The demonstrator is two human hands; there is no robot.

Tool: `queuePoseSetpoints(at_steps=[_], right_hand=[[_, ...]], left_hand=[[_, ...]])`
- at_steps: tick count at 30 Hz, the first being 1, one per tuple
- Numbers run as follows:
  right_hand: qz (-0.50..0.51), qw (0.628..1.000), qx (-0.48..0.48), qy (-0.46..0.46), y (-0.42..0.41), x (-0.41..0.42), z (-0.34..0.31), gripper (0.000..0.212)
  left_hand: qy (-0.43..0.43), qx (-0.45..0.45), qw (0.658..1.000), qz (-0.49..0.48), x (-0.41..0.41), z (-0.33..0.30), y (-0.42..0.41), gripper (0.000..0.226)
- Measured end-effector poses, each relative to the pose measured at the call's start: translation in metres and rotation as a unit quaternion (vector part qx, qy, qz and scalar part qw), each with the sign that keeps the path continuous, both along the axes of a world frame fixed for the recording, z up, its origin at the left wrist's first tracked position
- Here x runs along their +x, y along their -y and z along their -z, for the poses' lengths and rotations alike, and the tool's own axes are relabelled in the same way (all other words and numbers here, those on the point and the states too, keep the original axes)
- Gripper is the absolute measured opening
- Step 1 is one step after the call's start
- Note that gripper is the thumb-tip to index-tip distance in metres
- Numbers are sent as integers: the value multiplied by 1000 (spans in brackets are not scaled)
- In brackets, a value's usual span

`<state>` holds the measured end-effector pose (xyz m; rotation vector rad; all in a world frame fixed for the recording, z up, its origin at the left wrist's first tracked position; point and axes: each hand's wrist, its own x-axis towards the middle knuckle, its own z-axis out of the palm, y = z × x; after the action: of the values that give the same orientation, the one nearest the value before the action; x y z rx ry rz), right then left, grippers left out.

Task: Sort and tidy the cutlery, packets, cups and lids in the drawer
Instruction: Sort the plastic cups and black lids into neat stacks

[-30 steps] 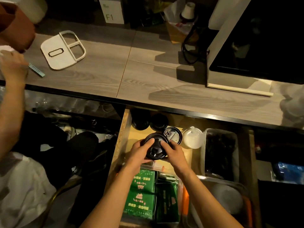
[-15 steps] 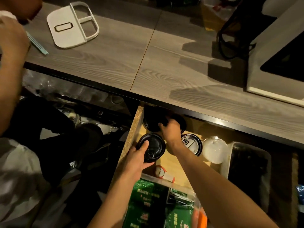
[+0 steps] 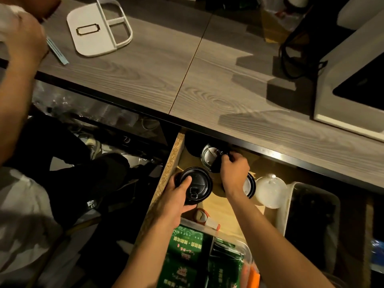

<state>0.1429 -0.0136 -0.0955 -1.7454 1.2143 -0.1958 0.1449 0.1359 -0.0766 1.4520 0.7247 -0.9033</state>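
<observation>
Nearest, green packets (image 3: 188, 256) fill the front of the open drawer (image 3: 166, 175), orange wrappers (image 3: 252, 273) just right of them. Behind those, a small white-and-red sachet (image 3: 204, 219) lies on the bare drawer floor. Left hand (image 3: 176, 196) grips a stack of black cup lids (image 3: 196, 185) at the drawer's left wall, thumb on top, fingers curled under. Right forearm crosses the drawer middle and blocks part of another black lid (image 3: 250, 187) with a white centre. Just right of that, a white domed lid (image 3: 270, 189), then a clear tub (image 3: 291, 204) with dark contents; cannot tell what is in it. Right hand (image 3: 234, 169) reaches to the back, fingers curled round a tilted black lid (image 3: 215, 165) whose white underside shows, half under the counter edge. More dark lids sit in the back left corner, in shadow. Beyond, grey wood counter (image 3: 207, 80) with a white divided tray (image 3: 99, 28), black cables (image 3: 295, 59) and a white appliance (image 3: 349, 84) at right. Another person's arm (image 3: 16, 75) at far left.
</observation>
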Motion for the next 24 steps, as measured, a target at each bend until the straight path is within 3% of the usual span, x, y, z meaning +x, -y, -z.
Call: queuePoseSetpoints(at_steps=[4, 7, 11, 17, 20, 24], right_hand=[[65, 993, 86, 39, -2, -23, -25, 20], [59, 984, 152, 77, -11, -39, -41, 28], [-22, 990, 118, 73, -32, -56, -45, 23], [-87, 993, 51, 54, -49, -72, -30, 22], [-88, 989, 96, 73, -55, -77, -39, 27], [-47, 982, 157, 94, -55, -88, -51, 32]], left_hand=[[15, 16, 1000, 13, -2, -13, 1, 53], [32, 33, 998, 32, -7, -19, 1, 45], [38, 13, 998, 47, -18, -29, 1, 15], [15, -74, 997, 34, -33, -36, -7, 44], [32, -93, 994, 55, -38, -35, -7, 59], [44, -95, 994, 30, -43, -37, 0, 25]])
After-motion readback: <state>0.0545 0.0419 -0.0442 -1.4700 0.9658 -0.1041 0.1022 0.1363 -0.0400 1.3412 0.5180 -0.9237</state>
